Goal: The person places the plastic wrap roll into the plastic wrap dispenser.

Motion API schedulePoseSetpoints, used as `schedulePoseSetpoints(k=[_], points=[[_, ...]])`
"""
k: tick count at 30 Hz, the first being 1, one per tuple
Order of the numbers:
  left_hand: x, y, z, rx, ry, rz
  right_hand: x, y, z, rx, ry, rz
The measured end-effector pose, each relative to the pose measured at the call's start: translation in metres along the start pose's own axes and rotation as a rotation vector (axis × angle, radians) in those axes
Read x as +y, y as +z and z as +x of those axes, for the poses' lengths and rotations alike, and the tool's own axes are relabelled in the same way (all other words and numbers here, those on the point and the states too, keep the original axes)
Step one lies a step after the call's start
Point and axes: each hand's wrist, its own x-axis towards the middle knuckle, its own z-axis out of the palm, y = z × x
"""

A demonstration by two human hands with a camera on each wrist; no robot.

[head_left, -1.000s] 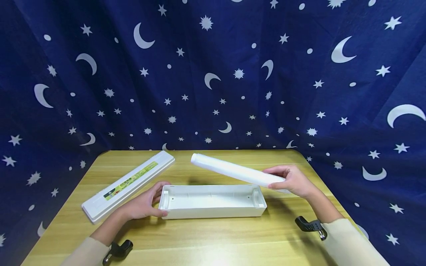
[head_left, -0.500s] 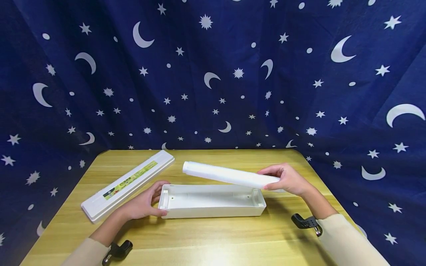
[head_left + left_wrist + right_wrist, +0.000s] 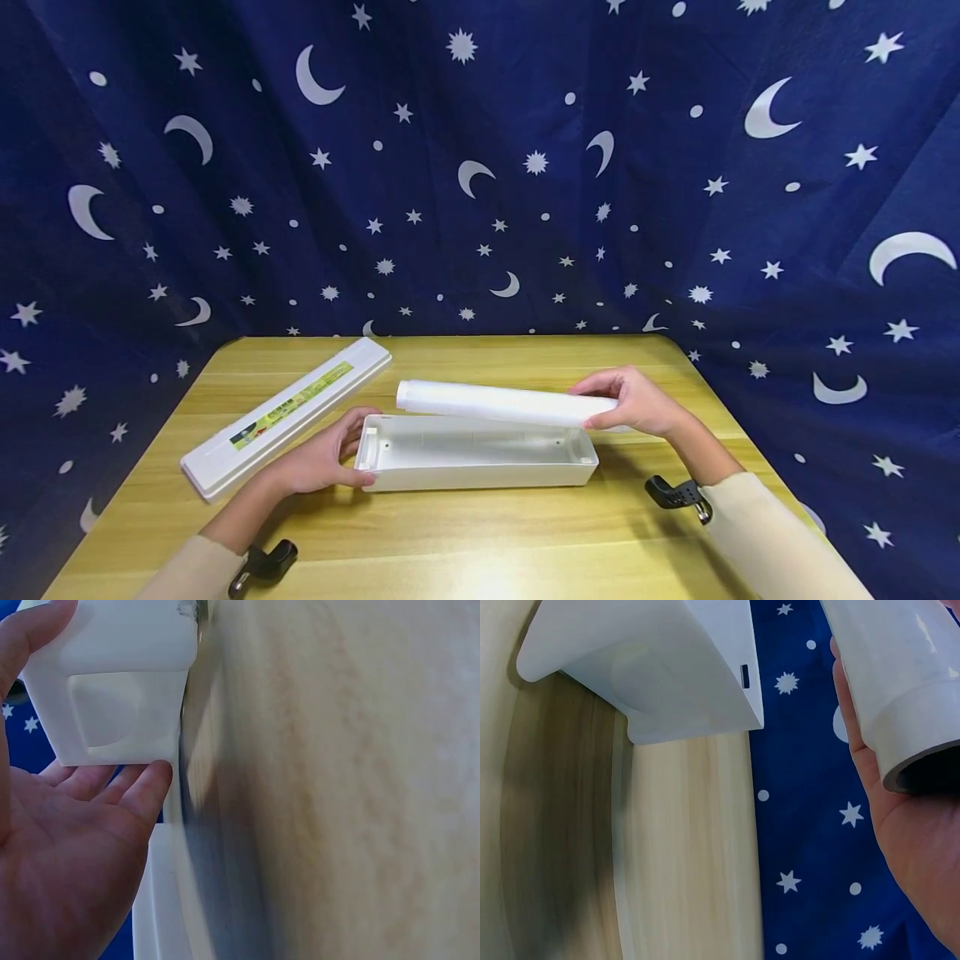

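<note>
A long white plastic box (image 3: 480,477) stands lidless on the table, its inside facing up. At its left end my left hand (image 3: 324,458) grips it, thumb on the front corner and fingers round the back; the left wrist view shows the fingertips against the box's end wall (image 3: 112,712). My right hand (image 3: 637,404) holds a white roll of cling film (image 3: 487,402) by its right end. The roll hangs above the box's back edge, its left end slightly higher. In the right wrist view, the roll's hollow core (image 3: 937,769) faces the camera.
To the left lies a long white lid (image 3: 288,412) with a yellow-green label, set diagonally on the wooden table (image 3: 480,542). A dark blue curtain (image 3: 420,167) with moons and stars hangs behind the table. Black wrist devices sit at both sleeves.
My right hand has moved the roll left and its left end has come down, so it lies more level and closer over the box. My left hand and the box have stayed put.
</note>
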Motion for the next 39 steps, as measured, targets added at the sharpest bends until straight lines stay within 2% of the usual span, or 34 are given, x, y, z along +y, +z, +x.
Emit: schedulePoseSetpoints(k=[8, 14, 25, 39], points=[[0.002, 0.0, 0.001, -0.009, 0.027, 0.039, 0.002, 0.004, 0.009, -0.065, -0.007, 0.055], [0.003, 0.001, 0.002, 0.0, 0.021, 0.043, 0.002, 0.01, 0.016, -0.109, 0.009, 0.052], [0.003, 0.0, 0.001, 0.009, 0.012, 0.058, 0.006, 0.018, 0.027, -0.151, 0.001, 0.019], [0.0, 0.0, -0.001, 0.008, 0.015, 0.043, 0.015, 0.031, 0.034, -0.208, -0.028, 0.096]])
